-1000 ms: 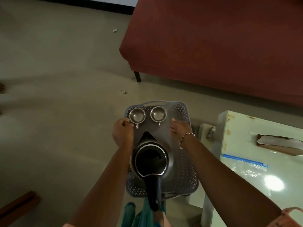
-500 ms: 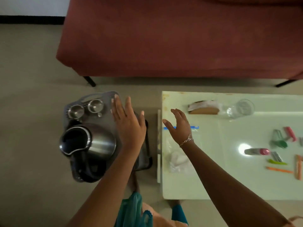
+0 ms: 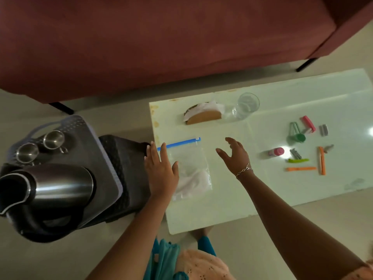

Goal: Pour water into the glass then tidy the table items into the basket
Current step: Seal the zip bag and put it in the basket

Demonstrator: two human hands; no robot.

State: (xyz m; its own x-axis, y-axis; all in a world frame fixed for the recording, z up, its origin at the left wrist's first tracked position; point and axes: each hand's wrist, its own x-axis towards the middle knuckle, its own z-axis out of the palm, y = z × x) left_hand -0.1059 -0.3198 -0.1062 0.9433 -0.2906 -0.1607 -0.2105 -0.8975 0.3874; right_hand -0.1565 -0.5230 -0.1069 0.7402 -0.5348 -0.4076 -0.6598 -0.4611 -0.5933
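A steel kettle [image 3: 60, 188] and two small steel cups [image 3: 40, 146] stand on a grey perforated basket [image 3: 84, 130] on the floor, left of the white table [image 3: 242, 199]. A clear glass [image 3: 247, 105] stands at the table's far side beside a napkin holder [image 3: 205, 115]. My left hand [image 3: 161, 170] hovers open over the table's left edge, partly above a zip bag [image 3: 187, 164] with a blue seal. My right hand [image 3: 235, 156] is open with spread fingers above the table's middle, holding nothing.
Several small clips, a pink-capped bottle [image 3: 276, 152] and a green item [image 3: 296, 136] lie scattered at the table's right. A dark basket [image 3: 125, 158] sits between the grey one and the table. A red sofa [image 3: 161, 37] runs along the far side.
Both hands left the grey basket and moved right over the table. My view swung right from the basket to the table.
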